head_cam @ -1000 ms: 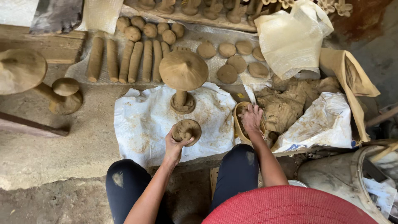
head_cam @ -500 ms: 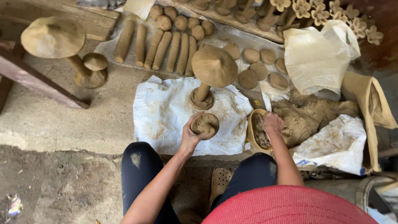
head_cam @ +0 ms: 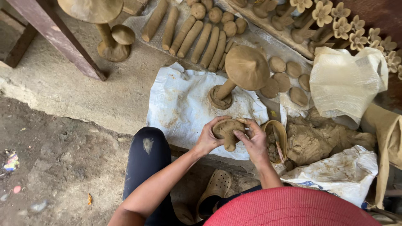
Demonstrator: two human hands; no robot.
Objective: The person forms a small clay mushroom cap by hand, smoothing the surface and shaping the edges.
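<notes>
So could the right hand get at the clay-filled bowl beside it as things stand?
Probably yes. The bowl sits right next to the right hand with nothing between them, but that hand and the left hand are both holding the small clay mushroom, so it would need to let go first.

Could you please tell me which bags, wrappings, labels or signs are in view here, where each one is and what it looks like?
Pale bag: upper right, bulging, cream plastic, knotted top.
White sack: lower right, crumpled, clay-smeared, small bluish print at its lower edge.
Tan sack: right edge, folded, brownish.
White sheet: spread under the clay mushroom, stained.
No signs or screens.
</notes>
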